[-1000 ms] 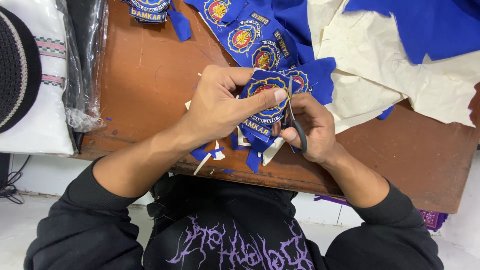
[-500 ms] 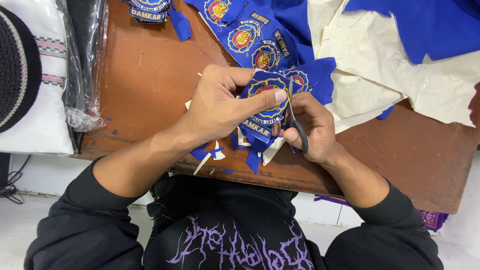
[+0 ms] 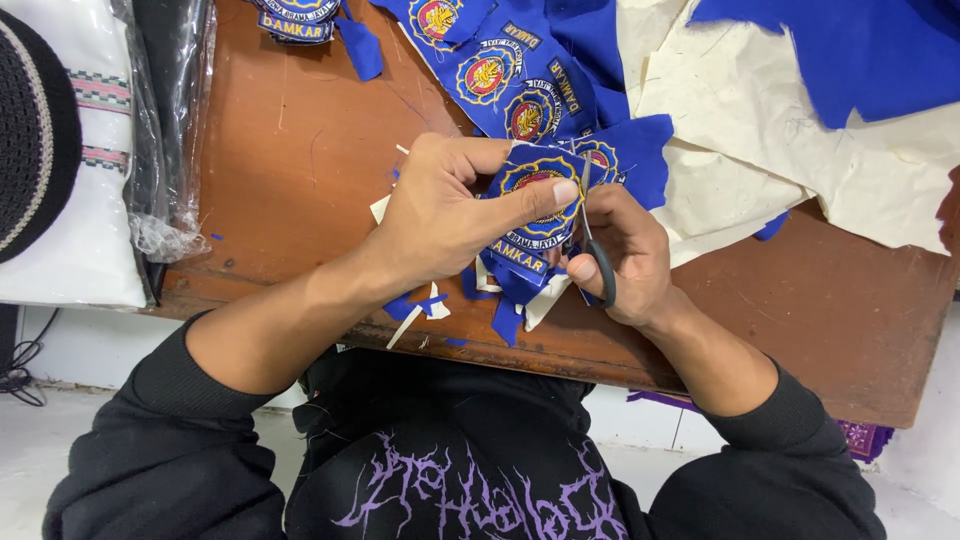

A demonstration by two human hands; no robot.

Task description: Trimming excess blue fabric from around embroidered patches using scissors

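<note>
Over the desk (image 3: 300, 170), the left hand (image 3: 440, 215) pinches a blue embroidered patch (image 3: 535, 205) upright, its right edge meeting the scissors (image 3: 592, 245) gripped in the right hand (image 3: 625, 260) just beside.

Almost nothing moved across the earlier pictures and now. Left hand (image 3: 450, 215) shifted a touch, thumb pressed slightly further across the embroidered blue patch (image 3: 535, 200). Patch turned by a hair under the thumb, lower edge sitting a bit closer to the right hand (image 3: 620, 260). Scissors (image 3: 597, 255) nudged marginally along the patch's right edge, blades hard to read, too small to tell whether more open or more closed than before. Right fingers (image 3: 585, 268) curled in very slightly on the black handle.
</note>
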